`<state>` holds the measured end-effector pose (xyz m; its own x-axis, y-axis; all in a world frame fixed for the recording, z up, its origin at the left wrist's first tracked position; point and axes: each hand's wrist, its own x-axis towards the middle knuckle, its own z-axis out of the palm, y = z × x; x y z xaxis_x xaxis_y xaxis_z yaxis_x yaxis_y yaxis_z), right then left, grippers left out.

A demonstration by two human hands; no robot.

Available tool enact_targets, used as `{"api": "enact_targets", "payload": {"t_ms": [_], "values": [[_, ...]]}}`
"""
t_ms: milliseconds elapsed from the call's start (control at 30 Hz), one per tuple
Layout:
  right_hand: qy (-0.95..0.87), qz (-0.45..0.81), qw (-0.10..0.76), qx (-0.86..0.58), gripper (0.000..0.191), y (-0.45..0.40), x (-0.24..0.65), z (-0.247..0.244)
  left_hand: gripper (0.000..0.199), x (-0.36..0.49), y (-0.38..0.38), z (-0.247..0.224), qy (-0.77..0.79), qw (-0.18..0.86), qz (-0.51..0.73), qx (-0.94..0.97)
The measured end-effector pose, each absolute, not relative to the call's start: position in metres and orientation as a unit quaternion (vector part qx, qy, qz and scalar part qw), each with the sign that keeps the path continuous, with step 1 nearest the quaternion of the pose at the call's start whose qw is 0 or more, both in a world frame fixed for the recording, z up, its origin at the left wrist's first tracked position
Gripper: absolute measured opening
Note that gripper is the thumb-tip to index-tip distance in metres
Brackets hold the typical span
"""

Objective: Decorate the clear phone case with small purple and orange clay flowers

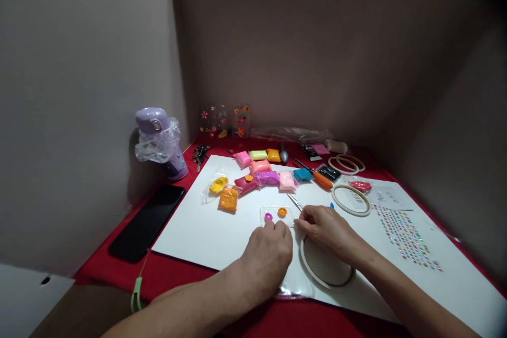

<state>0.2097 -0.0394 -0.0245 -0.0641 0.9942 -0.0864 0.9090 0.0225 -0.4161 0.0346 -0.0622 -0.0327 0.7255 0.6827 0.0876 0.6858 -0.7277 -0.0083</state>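
A clear phone case (263,214) lies on the white board, with a magenta clay flower (268,217) and an orange clay flower (282,212) at its far end. Over the middle of the case, my left hand (269,251) is closed, its fingers curled down just below the flowers. My right hand (325,228) makes a pinch at the case's right edge, thumb and forefinger together. Whatever either hand holds is too small or hidden. Silver pointed tips of a tool (293,200) show beyond my right hand. Beneath that hand lies a roll of tape (311,270).
Colourful clay packets (268,178) lie behind the hands. An orange-handled tool (322,180), another tape roll (351,213) and a gem sticker sheet (407,235) are at right. A black phone (147,223) and purple bottle (174,165) stand left; decorated cases (241,121) lean at the back.
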Motion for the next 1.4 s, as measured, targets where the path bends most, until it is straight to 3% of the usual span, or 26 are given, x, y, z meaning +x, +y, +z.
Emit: {"api": "enact_targets", "payload": {"t_ms": [433, 867, 1400], "values": [[-0.699, 0.176, 0.108, -0.685, 0.022, -0.0422, 0.2068, -0.0222, 0.021, 0.0344, -0.0626, -0.0358, -0.366, 0.033, -0.055, -0.928], [-0.696, 0.201, 0.132, -0.677, 0.021, -0.0437, 0.2073, -0.0218, 0.048, 0.0339, -0.0610, -0.0333, -0.366, 0.007, -0.030, -0.930], [-0.703, 0.231, 0.149, -0.656, 0.018, -0.0443, 0.2088, -0.0257, 0.039, 0.0334, -0.0590, -0.0309, -0.356, 0.001, -0.027, -0.934]]}}
